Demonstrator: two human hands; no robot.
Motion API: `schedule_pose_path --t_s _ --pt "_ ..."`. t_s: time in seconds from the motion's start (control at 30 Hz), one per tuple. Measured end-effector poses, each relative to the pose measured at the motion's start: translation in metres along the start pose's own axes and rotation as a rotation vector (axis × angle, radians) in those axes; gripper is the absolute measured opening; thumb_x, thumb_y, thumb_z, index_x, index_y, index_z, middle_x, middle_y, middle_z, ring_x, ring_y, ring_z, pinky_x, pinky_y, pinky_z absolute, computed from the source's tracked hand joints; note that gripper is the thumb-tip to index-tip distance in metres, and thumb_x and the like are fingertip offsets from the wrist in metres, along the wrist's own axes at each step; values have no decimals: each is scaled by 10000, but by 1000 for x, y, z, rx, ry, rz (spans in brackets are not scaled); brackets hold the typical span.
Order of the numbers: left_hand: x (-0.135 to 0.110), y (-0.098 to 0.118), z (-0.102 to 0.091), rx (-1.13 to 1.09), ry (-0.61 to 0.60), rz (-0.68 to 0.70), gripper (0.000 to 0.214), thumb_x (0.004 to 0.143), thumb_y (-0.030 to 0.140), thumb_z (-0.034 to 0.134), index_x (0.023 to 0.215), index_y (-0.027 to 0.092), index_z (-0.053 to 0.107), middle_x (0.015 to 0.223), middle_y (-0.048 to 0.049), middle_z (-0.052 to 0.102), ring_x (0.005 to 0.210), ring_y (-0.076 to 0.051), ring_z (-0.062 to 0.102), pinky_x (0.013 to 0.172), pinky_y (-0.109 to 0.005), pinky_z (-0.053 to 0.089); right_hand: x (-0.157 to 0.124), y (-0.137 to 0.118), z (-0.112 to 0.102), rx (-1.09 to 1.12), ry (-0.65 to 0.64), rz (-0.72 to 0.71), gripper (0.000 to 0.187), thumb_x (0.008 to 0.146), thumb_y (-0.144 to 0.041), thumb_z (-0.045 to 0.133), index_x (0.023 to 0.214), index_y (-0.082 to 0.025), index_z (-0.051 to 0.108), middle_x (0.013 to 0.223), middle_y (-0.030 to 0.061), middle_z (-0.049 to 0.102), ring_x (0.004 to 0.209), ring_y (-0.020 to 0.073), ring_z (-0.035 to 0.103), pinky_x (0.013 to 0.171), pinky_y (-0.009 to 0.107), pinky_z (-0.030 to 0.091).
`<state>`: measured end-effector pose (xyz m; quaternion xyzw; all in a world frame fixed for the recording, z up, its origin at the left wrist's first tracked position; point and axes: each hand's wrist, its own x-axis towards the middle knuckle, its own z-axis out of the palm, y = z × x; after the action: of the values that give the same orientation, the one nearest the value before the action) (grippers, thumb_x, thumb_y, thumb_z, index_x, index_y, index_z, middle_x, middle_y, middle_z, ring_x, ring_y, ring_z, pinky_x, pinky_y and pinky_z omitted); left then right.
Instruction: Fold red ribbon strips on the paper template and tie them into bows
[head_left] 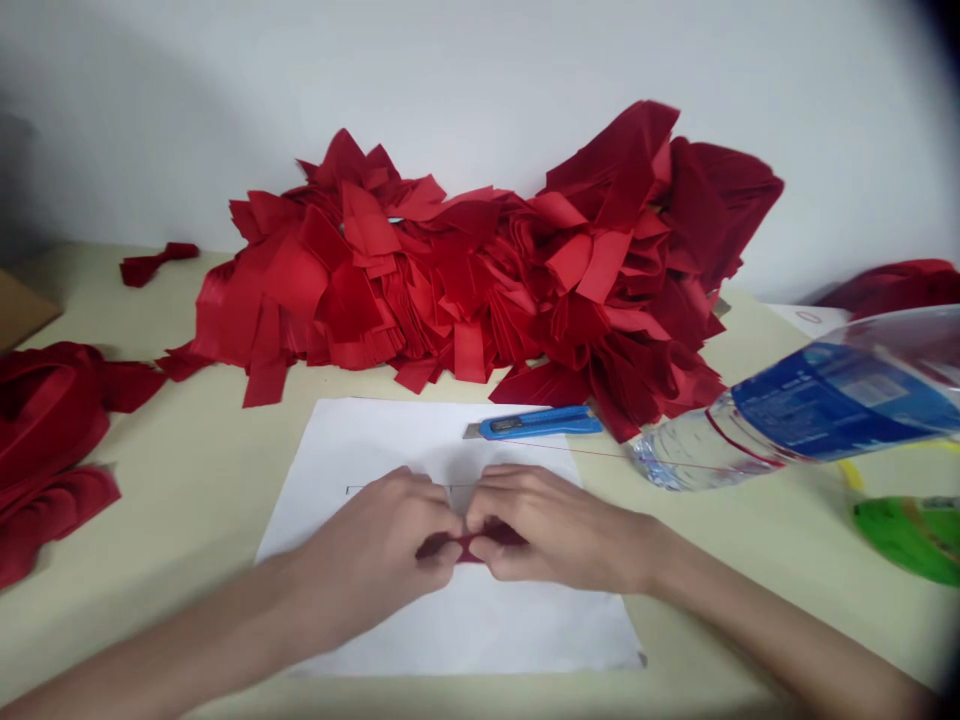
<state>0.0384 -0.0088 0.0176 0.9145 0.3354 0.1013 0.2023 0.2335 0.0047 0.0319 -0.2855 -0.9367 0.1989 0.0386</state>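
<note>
A small piece of red ribbon [471, 549] shows between my two hands, low over a white sheet of paper [375, 640]. My left hand [394, 535] pinches it from the left side with thumb and fingers. From the right, my right hand [536, 525] grips it the same way, its fingertips almost touching the left ones. Most of the ribbon is hidden by the fingers. Partly covered by my hands, a drawn line with tick marks runs across the paper. A blue utility knife [540, 423] lies at the paper's far edge, its blade end pointing left.
A big heap of red ribbon pieces [465, 280] stands against the wall. More red ribbon [52, 420] lies at the left. On the right, a clear bottle with a blue label [840, 400] lies tilted, red thread around it, near a green round object [911, 535].
</note>
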Motion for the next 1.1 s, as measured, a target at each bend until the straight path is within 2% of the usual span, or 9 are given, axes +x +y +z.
schedule_pose_path --t_s 0.07,0.13,0.23,0.33,0.43,0.57,0.77,1.0,1.1 --pt "0 -5 -6 -124 -110 -1 236 807 82 483 634 188 604 568 57 535 535 -91 486 550 -210 387 2 -1 -7 130 -77 21 74 817 -171 608 743 -170 608 677 -41 601 688 100 554 671 208 423" --pt "0 -9 -7 -160 -135 0 239 790 69 479 632 187 614 580 56 549 537 -84 493 528 -201 367 4 -3 -7 126 -97 36 85 830 -180 607 747 -171 620 705 -37 624 721 104 570 707 219 424" --pt "0 -10 -2 -119 -60 -24 246 795 69 484 615 180 610 622 35 596 597 -102 530 585 -223 387 6 -6 -1 -7 -52 38 104 849 -187 589 752 -164 619 712 -15 628 753 131 566 748 262 422" --pt "-2 -6 2 -68 -9 -5 245 817 60 485 646 187 606 676 34 629 645 -116 550 669 -251 409 3 -7 7 -177 -1 -27 156 890 -232 548 764 -147 588 768 24 619 773 154 547 753 294 422" --pt "-10 -2 5 61 28 92 209 852 81 478 726 186 608 736 7 636 701 -146 568 727 -294 425 -2 -9 13 -344 33 -103 200 918 -243 498 751 -150 556 777 41 597 790 178 530 776 324 414" --pt "-27 1 12 361 91 236 150 841 77 482 772 159 587 721 -42 600 683 -187 529 679 -340 423 -8 -13 23 -513 133 -138 163 910 -211 481 772 -147 542 750 39 557 763 197 507 734 339 396" --pt "-45 4 22 636 213 437 173 844 77 451 775 143 596 721 -58 602 647 -192 504 654 -370 391 -14 -20 34 -546 294 -317 214 905 -77 418 747 -141 548 678 14 515 661 162 471 657 324 332" --pt "-51 7 23 633 205 440 187 860 116 458 842 104 643 870 -104 638 761 -228 547 737 -404 387 -17 -21 35 -583 330 -470 266 912 -85 399 791 -119 633 781 58 620 793 187 541 700 333 363" --pt "-51 9 23 653 170 437 216 866 129 445 921 86 650 921 -105 630 789 -237 538 750 -403 384 -26 -20 36 -596 318 -463 256 911 -100 415 826 -106 657 864 76 647 868 204 548 741 343 384"
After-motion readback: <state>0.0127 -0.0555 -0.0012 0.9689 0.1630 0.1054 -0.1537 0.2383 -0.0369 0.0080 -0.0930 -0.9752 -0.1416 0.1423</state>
